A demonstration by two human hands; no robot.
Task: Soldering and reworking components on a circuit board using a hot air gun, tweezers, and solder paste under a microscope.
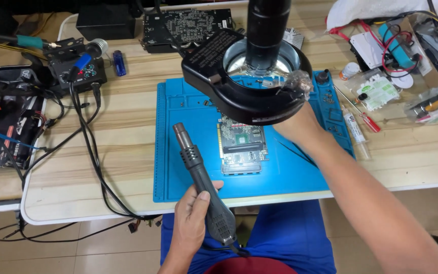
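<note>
Gripping a hot-air gun [201, 172], the left hand [192, 223] sits just below-left of the circuit board [243, 144].

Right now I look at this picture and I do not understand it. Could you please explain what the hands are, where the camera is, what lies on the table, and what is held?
There is no robot here. A person wears the camera on the head, so the one picture looks down at their own two hands and blue trousers.

The left hand grips a dark hot-air tool, its metal nozzle pointing up the table. The right hand reaches under a black ring-shaped magnifier lamp; its fingers are hidden, so I cannot tell what they hold.

On the wooden table lies a blue work mat. A green circuit board rests on it, below the lamp. To the left are a control box, a blue lighter and black cables. To the right are a red screwdriver and small bottles.
</note>
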